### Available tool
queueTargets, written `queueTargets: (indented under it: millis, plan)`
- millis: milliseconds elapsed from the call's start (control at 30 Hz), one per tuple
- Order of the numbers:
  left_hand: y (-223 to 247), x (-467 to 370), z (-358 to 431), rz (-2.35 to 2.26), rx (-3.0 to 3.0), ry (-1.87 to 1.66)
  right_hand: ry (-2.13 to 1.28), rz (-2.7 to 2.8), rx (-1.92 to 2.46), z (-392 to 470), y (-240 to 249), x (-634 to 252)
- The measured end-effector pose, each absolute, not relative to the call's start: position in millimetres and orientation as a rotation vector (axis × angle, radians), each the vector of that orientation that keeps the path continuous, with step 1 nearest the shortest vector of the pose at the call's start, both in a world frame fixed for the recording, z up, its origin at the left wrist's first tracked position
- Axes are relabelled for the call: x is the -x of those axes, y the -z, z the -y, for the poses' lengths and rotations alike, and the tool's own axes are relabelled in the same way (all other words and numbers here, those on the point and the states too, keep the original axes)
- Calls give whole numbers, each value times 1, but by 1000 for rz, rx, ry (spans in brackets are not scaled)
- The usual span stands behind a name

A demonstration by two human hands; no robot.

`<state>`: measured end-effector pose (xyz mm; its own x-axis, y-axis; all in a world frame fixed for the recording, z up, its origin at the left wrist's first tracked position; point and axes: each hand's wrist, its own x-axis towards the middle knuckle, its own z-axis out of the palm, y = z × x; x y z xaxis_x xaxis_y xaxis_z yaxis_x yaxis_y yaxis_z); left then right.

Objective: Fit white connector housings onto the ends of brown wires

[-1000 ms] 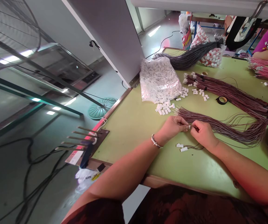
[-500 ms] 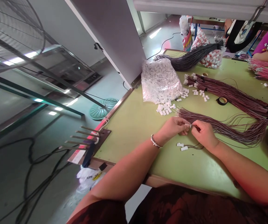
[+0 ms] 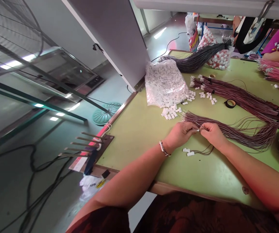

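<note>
Above the green table, my left hand (image 3: 181,133) is closed in a pinch, its fingertips at a small white connector (image 3: 198,130). My right hand (image 3: 211,132) meets it from the other side, thumb and forefinger pressed on a thin brown wire that is mostly hidden by the fingers. Below the right hand, brown wires (image 3: 204,152) run to two white connectors (image 3: 190,154) lying on the table. Just behind both hands lies a bundle of brown wires (image 3: 236,131) with bare metal ends pointing left.
A clear bag of white connectors (image 3: 167,84) lies behind, with loose connectors (image 3: 170,112) spilled before it. More brown bundles, a tape roll (image 3: 230,103), a black wire bundle (image 3: 197,60) and pink wires (image 3: 275,72) lie farther back. A pronged rack (image 3: 88,145) sits at the left edge.
Both hands stay together at nearly the same spot, fingers shifted slightly. The brown wire between them shows less now. The whole view has moved a little.
</note>
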<state>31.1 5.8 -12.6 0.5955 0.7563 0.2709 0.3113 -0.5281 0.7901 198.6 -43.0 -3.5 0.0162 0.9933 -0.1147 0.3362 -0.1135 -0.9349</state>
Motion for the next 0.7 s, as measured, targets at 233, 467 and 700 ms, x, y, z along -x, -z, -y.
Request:
queueTargets:
  millis: [233, 467, 700]
  plan:
    - [8, -34, -2, -894, -1982, -652, -909, 1522, 1576, 45, 10, -196]
    - [7, -36, -4, -902, -1395, -483, -811, 1572, 1573, 45, 13, -195]
    - [7, -31, -10, -883, -1310, -461, -585, 1654, 1565, 48, 15, -196]
